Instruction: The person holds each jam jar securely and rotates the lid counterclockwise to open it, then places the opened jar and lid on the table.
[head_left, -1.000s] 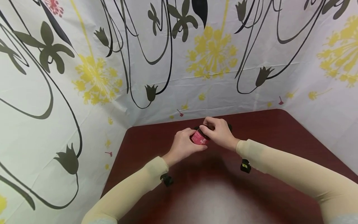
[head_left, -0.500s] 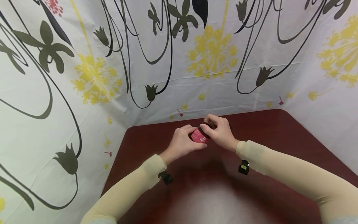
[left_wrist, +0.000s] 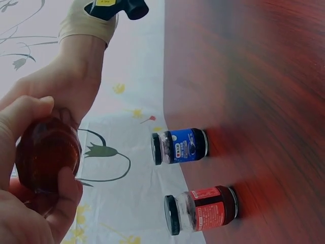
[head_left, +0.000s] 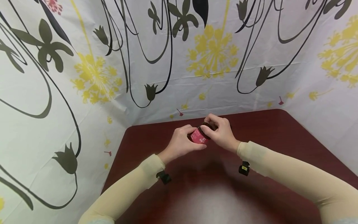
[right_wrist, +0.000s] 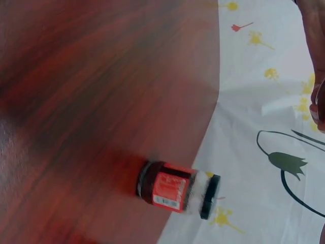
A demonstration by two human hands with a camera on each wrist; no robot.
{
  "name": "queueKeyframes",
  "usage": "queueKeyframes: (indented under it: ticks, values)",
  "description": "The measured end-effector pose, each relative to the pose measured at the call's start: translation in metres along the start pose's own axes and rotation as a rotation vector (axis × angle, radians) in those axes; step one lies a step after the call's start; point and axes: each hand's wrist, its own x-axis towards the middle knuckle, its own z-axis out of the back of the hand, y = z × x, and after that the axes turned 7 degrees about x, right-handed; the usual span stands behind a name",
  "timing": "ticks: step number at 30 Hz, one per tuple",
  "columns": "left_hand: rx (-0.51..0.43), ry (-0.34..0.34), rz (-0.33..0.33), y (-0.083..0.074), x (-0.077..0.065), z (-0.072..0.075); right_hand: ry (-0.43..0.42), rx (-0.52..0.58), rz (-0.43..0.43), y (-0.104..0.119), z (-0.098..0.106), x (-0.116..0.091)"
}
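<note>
In the head view, my left hand [head_left: 183, 141] grips a jar [head_left: 199, 136] with a pink label, thumb on the near side. The jar tilts over the far part of the table. My right hand [head_left: 219, 132] curls from above round its dark lid [head_left: 207, 128], fingertips at the rim. The left wrist view has the left hand [left_wrist: 30, 168] wrapped round the jar's brown base [left_wrist: 48, 155], with the right hand [left_wrist: 71, 76] beyond it. In the right wrist view only a strip of a hand shows at the right edge.
A blue-labelled jar [left_wrist: 184, 146] and a red-labelled jar [left_wrist: 207, 209], both dark-lidded, stand upright on the red-brown table [head_left: 151, 140]. In the right wrist view the red-labelled jar [right_wrist: 170, 187] stands near the table edge. Patterned white cloth [head_left: 156, 68] surrounds the table's back and sides.
Both hands have risen slightly with the jar since a second ago, and the right hand's knuckles have lifted over the lid. In the last half second they have hardly moved.
</note>
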Motion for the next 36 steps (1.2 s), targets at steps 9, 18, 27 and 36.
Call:
queueKeyframes:
  ticks: [9, 18, 27, 36]
  values:
    - [0.100, -0.057, 0.108, 0.000, -0.005, 0.006, 0.158, -0.108, -0.125, 0.008, 0.008, 0.004]
    - [0.237, -0.068, 0.132, 0.010, -0.013, 0.004, 0.320, -0.124, -0.345, 0.025, 0.015, 0.003]
    - [0.264, -0.073, 0.151, 0.014, -0.019, -0.001, 0.351, -0.073, -0.408, 0.028, 0.015, 0.007]
    - [0.257, -0.092, 0.133, 0.014, -0.021, 0.001, 0.405, -0.039, -0.397, 0.030, 0.018, 0.014]
